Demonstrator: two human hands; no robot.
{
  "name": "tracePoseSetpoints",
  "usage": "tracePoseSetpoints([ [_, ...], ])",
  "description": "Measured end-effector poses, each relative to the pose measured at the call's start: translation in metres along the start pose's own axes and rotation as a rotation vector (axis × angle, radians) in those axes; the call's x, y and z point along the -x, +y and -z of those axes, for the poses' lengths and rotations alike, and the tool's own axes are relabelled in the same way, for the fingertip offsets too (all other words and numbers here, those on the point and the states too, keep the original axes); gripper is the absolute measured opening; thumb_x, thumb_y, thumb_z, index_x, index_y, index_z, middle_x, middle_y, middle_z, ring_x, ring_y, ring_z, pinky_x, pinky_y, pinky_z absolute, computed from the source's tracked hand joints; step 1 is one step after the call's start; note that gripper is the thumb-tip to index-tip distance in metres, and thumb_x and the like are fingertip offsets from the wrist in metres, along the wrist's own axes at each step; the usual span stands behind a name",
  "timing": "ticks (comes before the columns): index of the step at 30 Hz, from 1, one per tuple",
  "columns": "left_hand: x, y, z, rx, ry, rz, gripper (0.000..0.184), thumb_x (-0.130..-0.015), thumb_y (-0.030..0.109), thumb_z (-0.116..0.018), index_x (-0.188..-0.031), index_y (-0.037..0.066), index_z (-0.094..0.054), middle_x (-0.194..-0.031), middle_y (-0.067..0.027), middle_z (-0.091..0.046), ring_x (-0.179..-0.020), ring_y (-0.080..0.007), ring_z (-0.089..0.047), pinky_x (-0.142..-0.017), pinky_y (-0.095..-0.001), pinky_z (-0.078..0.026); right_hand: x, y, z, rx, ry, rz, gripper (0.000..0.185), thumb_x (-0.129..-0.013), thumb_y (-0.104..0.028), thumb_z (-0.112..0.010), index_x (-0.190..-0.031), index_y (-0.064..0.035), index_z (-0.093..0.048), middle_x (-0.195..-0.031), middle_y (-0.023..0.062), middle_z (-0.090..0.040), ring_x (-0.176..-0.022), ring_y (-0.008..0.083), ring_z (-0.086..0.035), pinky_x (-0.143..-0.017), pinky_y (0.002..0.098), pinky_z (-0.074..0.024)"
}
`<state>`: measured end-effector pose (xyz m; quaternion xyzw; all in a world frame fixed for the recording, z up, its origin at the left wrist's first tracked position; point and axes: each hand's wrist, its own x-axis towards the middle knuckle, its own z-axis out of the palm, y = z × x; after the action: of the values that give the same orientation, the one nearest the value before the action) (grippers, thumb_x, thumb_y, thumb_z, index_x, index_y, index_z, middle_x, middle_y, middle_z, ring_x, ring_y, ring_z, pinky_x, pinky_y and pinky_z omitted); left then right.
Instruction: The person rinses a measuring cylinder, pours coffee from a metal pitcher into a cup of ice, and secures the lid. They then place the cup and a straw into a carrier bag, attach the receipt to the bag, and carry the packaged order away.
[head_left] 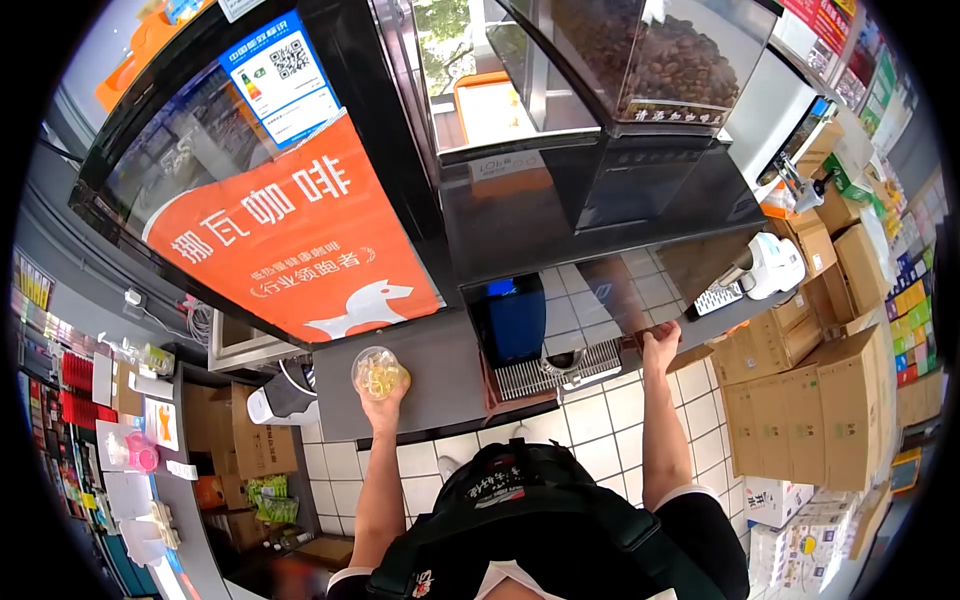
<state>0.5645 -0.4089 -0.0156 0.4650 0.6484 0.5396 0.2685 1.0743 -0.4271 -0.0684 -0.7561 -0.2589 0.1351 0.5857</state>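
Note:
My left hand (pixel 382 408) is closed around a clear plastic cup (pixel 380 368) with yellowish contents and what look like ice pieces. The cup is above the dark counter (pixel 330 400), left of the coffee machine (pixel 530 235). At the machine's front right, my right hand (pixel 660 345) has its fingers closed at the edge of a glossy see-through door panel (pixel 625 300). Behind this panel and to its left lie a dark blue part (pixel 516 320) and a slatted metal drip tray (pixel 530 382). Coffee beans (pixel 680 60) fill the hopper on top.
A tall fridge with an orange poster (pixel 300 240) stands at the left. On the right are a white device (pixel 775 265) and stacked cardboard boxes (pixel 805 410). Shelves (pixel 190 420) with goods line the far left. The floor is white tile (pixel 590 425).

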Motion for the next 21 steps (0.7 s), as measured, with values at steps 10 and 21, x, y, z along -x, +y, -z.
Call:
tracePoseSetpoints([
  [10, -0.003, 0.01, 0.005, 0.026, -0.091, -0.009, 0.075, -0.06, 0.012, -0.083, -0.123, 0.004, -0.043, -0.113, -0.0079, -0.056, -0.102, -0.0184, -0.056, -0.091, -0.0314, -0.045, 0.164, -0.148, -0.001, 0.113, -0.35, 0.523, 0.071, -0.062, -0.021, -0.082, -0.118, 0.0025, -0.044, -0.106, 0.0137, -0.052, -0.096, 0.0268, -0.051, -0.087, 0.0351, -0.0411],
  [21, -0.027, -0.009, 0.053, 0.052, -0.325, 0.025, 0.071, -0.059, 0.009, -0.084, -0.119, 0.003, -0.045, -0.108, -0.0108, -0.062, -0.099, -0.018, -0.06, -0.089, -0.0301, -0.048, 0.198, -0.16, -0.024, -0.296, -0.253, 0.08, 0.022, -0.095, -0.017, -0.049, -0.079, -0.0032, -0.052, -0.067, -0.0014, -0.05, -0.059, 0.0054, -0.04, -0.053, 0.0216, -0.0347],
])
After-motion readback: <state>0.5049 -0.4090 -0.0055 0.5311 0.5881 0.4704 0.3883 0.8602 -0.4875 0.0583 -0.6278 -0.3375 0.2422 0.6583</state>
